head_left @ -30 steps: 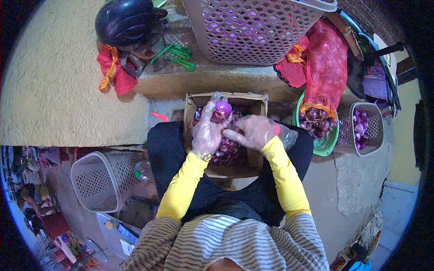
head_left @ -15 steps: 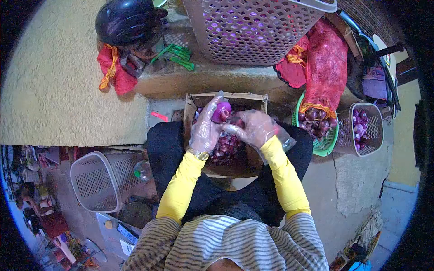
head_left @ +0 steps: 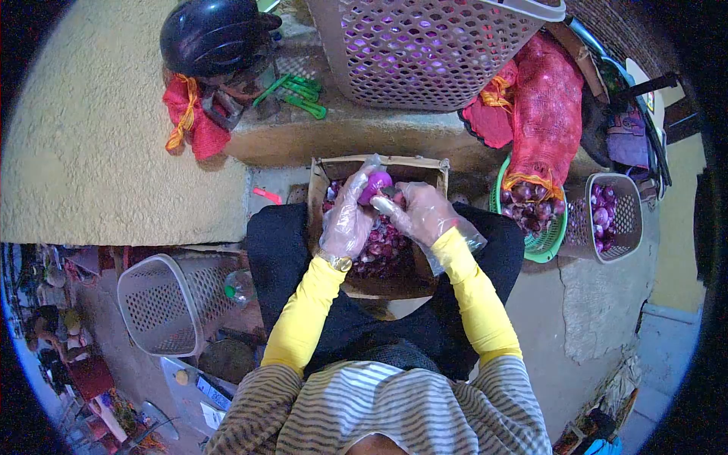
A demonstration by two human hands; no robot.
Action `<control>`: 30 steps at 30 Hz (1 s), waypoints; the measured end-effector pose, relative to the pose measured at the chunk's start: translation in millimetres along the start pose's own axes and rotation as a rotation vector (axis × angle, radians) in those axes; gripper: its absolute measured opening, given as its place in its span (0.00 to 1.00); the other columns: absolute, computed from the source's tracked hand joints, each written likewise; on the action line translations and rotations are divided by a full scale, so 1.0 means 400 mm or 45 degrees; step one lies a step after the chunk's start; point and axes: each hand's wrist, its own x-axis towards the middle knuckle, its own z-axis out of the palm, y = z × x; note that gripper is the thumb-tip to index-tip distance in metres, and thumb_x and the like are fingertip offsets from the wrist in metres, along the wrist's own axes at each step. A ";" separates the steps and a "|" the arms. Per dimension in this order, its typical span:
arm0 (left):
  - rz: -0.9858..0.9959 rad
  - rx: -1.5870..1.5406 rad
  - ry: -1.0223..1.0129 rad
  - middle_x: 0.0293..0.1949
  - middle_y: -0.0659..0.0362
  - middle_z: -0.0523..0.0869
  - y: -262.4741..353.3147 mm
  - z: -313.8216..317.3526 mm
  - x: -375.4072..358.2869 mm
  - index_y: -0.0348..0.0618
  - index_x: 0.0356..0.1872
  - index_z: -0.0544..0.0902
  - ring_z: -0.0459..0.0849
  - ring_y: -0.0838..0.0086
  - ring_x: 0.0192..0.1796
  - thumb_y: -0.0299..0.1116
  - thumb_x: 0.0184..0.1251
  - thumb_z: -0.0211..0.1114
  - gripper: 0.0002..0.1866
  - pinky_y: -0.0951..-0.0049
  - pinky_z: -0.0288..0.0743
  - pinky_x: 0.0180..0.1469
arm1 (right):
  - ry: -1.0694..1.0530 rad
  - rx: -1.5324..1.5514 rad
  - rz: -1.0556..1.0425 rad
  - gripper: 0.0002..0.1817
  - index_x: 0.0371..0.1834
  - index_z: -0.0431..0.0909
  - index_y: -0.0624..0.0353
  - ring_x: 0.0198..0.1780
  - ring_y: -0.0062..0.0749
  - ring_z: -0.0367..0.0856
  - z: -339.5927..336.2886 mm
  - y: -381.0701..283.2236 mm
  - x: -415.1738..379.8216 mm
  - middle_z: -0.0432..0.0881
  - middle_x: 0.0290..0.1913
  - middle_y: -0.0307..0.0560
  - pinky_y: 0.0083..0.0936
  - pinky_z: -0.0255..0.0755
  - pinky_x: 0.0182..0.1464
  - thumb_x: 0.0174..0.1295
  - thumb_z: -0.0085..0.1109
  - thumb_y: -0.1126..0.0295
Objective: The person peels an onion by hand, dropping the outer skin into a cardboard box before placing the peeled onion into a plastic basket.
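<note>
A purple-red onion (head_left: 374, 185) is gripped in my left hand (head_left: 347, 224), which wears a clear plastic glove. My right hand (head_left: 423, 216), gloved the same way, is closed close beside the onion, with its thumb pointing at the onion's lower side. A small dark and reddish bit shows at the right fingers, but I cannot make out what it is. Both hands are above an open cardboard box (head_left: 425, 161) between my knees. Onion skins and pieces (head_left: 379, 246) lie inside the box, partly hidden by my hands.
A green basket (head_left: 547, 246) and a beige basket (head_left: 628, 235) with onions stand at right, below a red mesh sack (head_left: 547, 106). A large perforated basket (head_left: 409, 91) sits on the ledge ahead. At left are another basket (head_left: 155, 303) and a plastic bottle (head_left: 240, 287).
The onion has turned slightly and shifted a little right in my left hand. My right hand has tilted, bringing its thumb up against or near the onion.
</note>
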 end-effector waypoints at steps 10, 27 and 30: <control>-0.023 -0.006 0.006 0.69 0.59 0.75 -0.003 -0.004 0.003 0.41 0.70 0.73 0.74 0.68 0.68 0.42 0.79 0.57 0.25 0.61 0.66 0.73 | -0.035 0.025 -0.002 0.30 0.31 0.83 0.63 0.34 0.59 0.84 0.013 0.016 0.005 0.84 0.29 0.61 0.46 0.76 0.39 0.64 0.63 0.41; -0.014 0.035 0.005 0.73 0.59 0.72 0.001 0.001 0.006 0.41 0.70 0.73 0.73 0.69 0.69 0.42 0.80 0.56 0.24 0.60 0.65 0.74 | -0.043 0.067 -0.001 0.31 0.28 0.81 0.65 0.32 0.58 0.84 0.008 0.009 0.007 0.83 0.27 0.62 0.46 0.76 0.37 0.66 0.61 0.41; -0.016 0.063 -0.007 0.72 0.58 0.73 -0.002 -0.003 0.006 0.40 0.70 0.73 0.73 0.68 0.69 0.44 0.81 0.56 0.25 0.60 0.67 0.73 | -0.062 0.032 -0.021 0.32 0.31 0.84 0.61 0.36 0.62 0.84 0.018 0.019 0.009 0.84 0.31 0.63 0.50 0.76 0.41 0.67 0.56 0.38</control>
